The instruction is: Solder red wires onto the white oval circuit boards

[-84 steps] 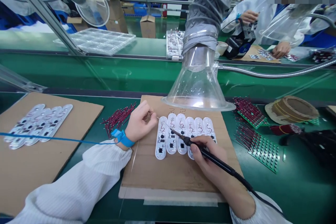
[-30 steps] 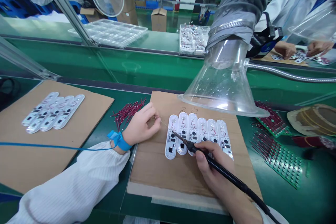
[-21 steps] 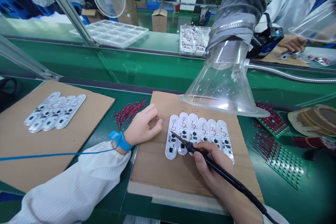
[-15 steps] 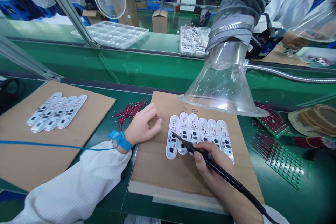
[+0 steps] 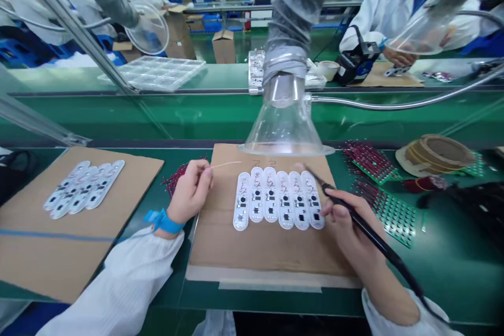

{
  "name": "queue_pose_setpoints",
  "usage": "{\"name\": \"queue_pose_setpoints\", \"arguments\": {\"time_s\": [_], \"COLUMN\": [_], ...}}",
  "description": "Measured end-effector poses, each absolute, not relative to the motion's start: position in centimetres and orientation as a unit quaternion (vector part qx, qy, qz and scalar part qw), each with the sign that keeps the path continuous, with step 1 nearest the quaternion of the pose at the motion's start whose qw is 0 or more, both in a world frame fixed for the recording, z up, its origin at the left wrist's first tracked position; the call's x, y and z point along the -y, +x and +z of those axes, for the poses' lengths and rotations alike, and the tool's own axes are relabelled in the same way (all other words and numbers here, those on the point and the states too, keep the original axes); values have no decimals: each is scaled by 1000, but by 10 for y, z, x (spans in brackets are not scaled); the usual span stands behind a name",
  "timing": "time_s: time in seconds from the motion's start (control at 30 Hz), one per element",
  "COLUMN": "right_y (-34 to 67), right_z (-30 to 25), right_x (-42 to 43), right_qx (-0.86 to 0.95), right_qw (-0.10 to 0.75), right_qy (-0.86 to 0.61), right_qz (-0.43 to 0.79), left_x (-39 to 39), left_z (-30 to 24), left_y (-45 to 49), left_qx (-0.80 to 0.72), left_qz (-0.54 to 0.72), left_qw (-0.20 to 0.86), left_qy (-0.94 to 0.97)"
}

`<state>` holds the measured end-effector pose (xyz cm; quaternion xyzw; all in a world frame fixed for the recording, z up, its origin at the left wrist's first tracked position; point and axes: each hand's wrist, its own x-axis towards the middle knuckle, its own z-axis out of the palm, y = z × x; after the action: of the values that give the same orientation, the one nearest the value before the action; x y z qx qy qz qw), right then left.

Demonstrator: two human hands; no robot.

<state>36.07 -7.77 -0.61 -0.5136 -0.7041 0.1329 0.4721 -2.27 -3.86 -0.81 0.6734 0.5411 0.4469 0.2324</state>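
Several white oblong circuit boards (image 5: 277,199) with red wires lie side by side on a cardboard sheet (image 5: 260,247). My left hand (image 5: 190,192), with a blue wrist strap (image 5: 162,220), rests left of the boards and pinches a thin solder wire (image 5: 225,164) that points right. My right hand (image 5: 346,220) sits at the right end of the row and grips a black soldering iron (image 5: 354,215). The iron's tip is lifted just above the rightmost boards.
A clear fume funnel (image 5: 284,126) hangs over the boards. Cut red wires (image 5: 175,178) lie left of the sheet; another cardboard sheet (image 5: 47,257) holds more white boards (image 5: 82,189). Green wire-filled panels (image 5: 384,205) and tape rolls (image 5: 437,153) lie right. People in white coats work across the conveyor.
My right hand has carried the iron from the leftmost boards to the right end of the row and lifted its tip. My left hand has drawn back left with the solder wire.
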Motion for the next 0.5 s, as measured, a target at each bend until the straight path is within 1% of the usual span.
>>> {"name": "queue_pose_setpoints", "arguments": {"time_s": [0.13, 0.23, 0.33, 0.5], "right_y": [394, 389, 375, 367], "right_z": [-12, -21, -25, -26], "right_x": [86, 99, 105, 96], "right_qx": [735, 741, 741, 745], "right_qw": [401, 372, 361, 348], "right_qy": [-538, -541, -534, -534], "right_qz": [96, 140, 188, 197], "left_x": [91, 123, 129, 101], "left_z": [-5, -12, -18, -10], "left_y": [-2, 16, 30, 35], "left_qx": [-596, -632, -655, -656], "left_qz": [437, 432, 411, 397], "left_qw": [349, 401, 406, 378], "left_qy": [577, 502, 487, 519]}}
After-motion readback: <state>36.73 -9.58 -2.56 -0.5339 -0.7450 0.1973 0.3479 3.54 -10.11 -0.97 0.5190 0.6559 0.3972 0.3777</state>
